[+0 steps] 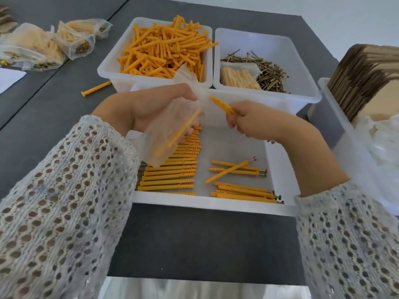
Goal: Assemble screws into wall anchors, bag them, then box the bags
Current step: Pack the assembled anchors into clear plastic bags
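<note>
Over the near white tray (216, 200), the left hand (155, 108) grips a clear plastic bag (164, 134) by its mouth, fingers curled round it, with one orange anchor (183, 130) already showing through the film. At three o'clock from it, the right hand (250, 119) pinches another orange anchor (222, 105), tip aimed at the bag's opening and just touching the film. Down in the tray, a neat row of assembled anchors (170, 173) lies at six o'clock from the bag, with a looser cluster (239, 180) at four o'clock, screw heads poking out of some. At twelve o'clock, a bin (108, 70) heaped with loose orange anchors (164, 48); beside it at one o'clock, a second bin (306, 91) with brass screws (269, 74) and one filled bag (237, 78). Far at ten o'clock, finished bags (43, 46) sit piled on the grey table (54, 108). At three o'clock, flat cardboard boxes (362, 78) stand stacked on edge. One stray anchor (96, 88) lies on the table left of the bins
</note>
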`<state>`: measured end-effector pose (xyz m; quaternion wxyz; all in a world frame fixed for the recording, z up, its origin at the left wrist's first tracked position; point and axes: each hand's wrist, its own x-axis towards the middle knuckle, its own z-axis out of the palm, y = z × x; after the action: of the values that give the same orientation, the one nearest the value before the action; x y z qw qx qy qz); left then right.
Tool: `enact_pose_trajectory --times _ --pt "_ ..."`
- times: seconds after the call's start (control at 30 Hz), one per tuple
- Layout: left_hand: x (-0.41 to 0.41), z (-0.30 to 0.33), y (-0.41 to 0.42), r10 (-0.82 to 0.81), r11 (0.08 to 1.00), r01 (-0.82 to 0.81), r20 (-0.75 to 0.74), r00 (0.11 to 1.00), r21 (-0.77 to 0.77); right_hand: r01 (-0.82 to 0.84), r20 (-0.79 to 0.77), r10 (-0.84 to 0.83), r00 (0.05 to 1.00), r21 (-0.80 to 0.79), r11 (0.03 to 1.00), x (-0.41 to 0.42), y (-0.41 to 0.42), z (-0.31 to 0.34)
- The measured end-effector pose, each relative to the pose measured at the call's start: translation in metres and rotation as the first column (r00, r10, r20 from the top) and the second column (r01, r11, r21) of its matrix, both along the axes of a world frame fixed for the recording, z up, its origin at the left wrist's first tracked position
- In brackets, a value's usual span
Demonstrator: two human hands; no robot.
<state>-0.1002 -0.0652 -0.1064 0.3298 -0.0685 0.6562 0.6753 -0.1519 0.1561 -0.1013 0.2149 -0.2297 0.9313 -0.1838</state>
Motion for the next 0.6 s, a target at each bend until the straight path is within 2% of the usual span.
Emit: enact_pose_trajectory --times 0.17,0.3,0.4,0.5,0.6 --pt "0.000 -0.008 0.005 0.067 0.972 -0.097 -0.144 0.987 -0.214 0.035 0.181 -0.038 0.983 0.020 0.999 0.002 0.002 0.000" --pt "0.000 -0.005 0.005 -0.011 0.974 0.000 -0.047 0.999 -0.227 0.034 0.208 -0.045 0.977 0.054 0.998 0.001 0.001 -0.004" --pt "0.000 -0.006 0.003 -0.051 0.958 0.037 -0.041 0.998 -0.284 -0.002 0.229 -0.036 0.973 0.161 0.987 0.000 -0.001 -0.009" --pt "0.000 -0.005 0.004 -0.087 0.977 0.101 0.083 0.993 -0.188 -0.030 0.234 -0.041 0.971 0.292 0.956 -0.002 0.006 -0.014" --pt "0.000 -0.005 0.004 -0.090 0.970 0.111 0.102 0.991 -0.217 -0.071 0.206 -0.016 0.978 0.407 0.911 0.001 0.012 -0.017"
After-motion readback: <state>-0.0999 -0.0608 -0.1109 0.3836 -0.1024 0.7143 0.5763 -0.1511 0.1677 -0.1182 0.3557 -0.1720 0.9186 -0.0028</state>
